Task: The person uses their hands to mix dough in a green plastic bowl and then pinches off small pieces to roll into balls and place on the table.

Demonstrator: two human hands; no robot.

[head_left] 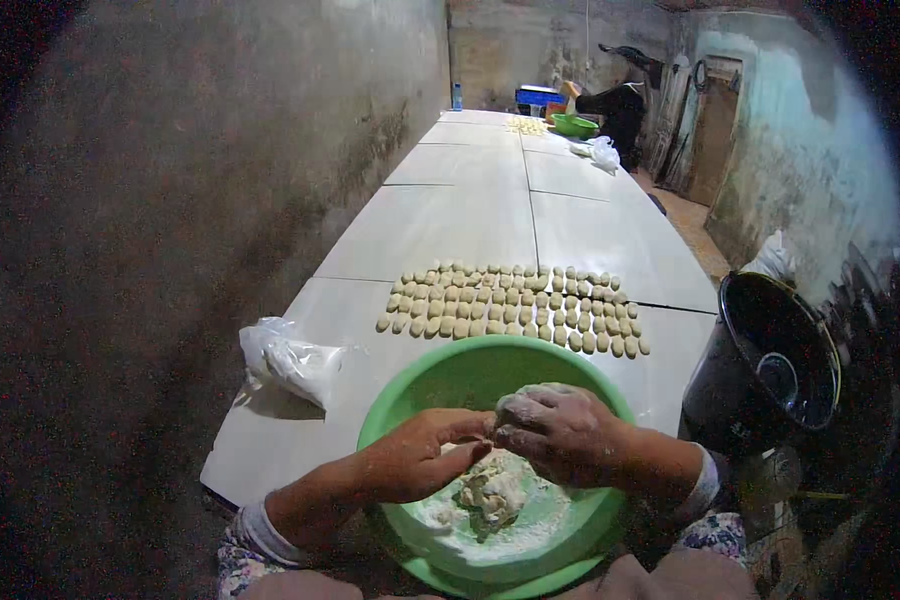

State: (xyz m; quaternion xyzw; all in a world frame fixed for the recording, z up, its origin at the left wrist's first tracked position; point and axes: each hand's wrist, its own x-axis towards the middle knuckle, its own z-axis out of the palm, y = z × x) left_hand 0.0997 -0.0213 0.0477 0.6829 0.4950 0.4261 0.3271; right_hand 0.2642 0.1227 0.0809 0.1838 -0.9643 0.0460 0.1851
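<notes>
Over a green basin (410, 380), my left hand (425, 455) has bent fingers reaching to my right hand (550, 430), whose flour-coated fingers are curled tightly at the tips of the left ones. What lies between the fingertips is hidden. Below them, a rough lump of pale dough (490, 500) rests in loose white flour in the basin. Beyond the basin, many small oval dough pieces (510, 305) lie in rows on the white tiled table (460, 220). A plastic bag of white powder (295, 365) stands left of the basin.
A large black bucket (730, 390) stands by the table's right edge. At the far end are another person in dark clothes (618, 110), a second green bowl (574, 126), blue crates (538, 97), a blue bottle (456, 97) and a white bag (600, 152). A stained wall (220, 180) runs along the left.
</notes>
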